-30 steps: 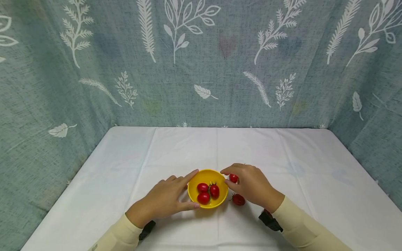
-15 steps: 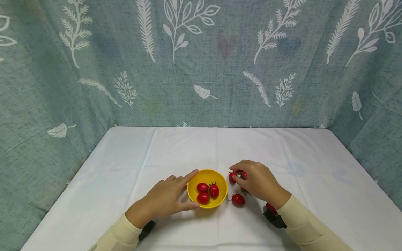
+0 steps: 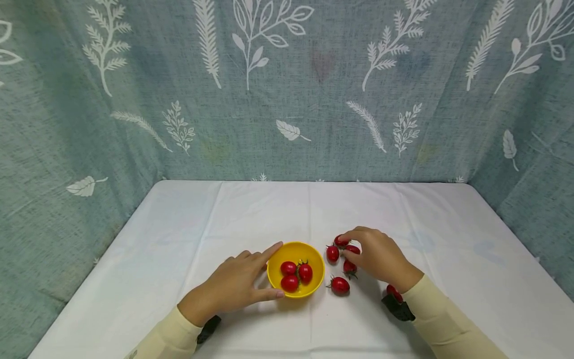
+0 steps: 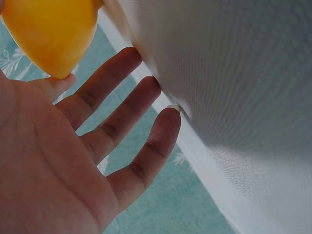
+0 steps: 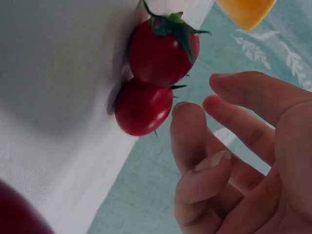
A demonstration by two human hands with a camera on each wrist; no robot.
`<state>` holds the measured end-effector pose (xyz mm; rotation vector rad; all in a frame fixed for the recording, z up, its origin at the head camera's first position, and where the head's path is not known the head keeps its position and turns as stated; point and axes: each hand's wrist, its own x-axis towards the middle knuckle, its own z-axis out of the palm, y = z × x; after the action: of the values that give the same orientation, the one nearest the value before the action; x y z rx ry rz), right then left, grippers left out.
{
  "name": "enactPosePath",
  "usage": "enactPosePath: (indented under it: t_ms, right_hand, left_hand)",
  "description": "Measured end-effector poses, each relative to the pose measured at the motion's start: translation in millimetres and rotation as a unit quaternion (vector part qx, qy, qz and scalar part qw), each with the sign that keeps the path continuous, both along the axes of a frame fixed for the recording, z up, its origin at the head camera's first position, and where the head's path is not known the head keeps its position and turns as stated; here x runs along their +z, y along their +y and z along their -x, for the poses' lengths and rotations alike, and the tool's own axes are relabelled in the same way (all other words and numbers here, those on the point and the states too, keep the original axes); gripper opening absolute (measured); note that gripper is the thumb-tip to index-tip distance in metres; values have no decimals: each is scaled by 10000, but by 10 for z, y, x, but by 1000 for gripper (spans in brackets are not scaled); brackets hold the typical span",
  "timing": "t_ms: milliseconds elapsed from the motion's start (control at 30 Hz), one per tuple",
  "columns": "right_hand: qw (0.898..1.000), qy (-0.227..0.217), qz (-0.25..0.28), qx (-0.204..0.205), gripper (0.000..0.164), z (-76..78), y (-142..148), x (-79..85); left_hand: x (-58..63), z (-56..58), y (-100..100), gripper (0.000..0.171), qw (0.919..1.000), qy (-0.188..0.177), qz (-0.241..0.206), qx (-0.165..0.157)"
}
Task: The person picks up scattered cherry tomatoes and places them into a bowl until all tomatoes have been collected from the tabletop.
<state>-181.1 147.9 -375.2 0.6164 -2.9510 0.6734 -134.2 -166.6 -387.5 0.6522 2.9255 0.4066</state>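
Currently the left hand [image 3: 228,284] touches the yellow bowl [image 3: 293,252], its index finger and thumb spread apart along the rim, its other fingers extended loosely. Three red tomatoes [image 3: 289,283] lie inside the bowl. To its right, the right hand [image 3: 378,255] hovers over a cluster of loose tomatoes [image 3: 333,255] on the white-covered table [image 3: 255,212], its fingers slightly bent and pinching nothing; whether they touch any tomato cannot be told. Another tomato [image 3: 395,293] sits beside that wrist.
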Motion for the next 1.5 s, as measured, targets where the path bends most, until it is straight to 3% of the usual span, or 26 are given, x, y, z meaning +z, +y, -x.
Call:
enactPosePath:
  t_ms: [300, 867, 1500]
  right_hand:
    - [9987, -417, -279, -92, 30, 61, 82, -8]
    - [9954, -797, -486, -194, 28, 112, 117, -51]
    - [9955, -788, -505, -123, 31, 117, 122, -100]
  left_hand:
    - [-6, -3, -8, 98, 10000, 26, -9, -21]
    - [4, 8, 8, 99, 10000, 19, 79, 21]
    - [-6, 6, 0, 99, 10000, 10, 59, -7]
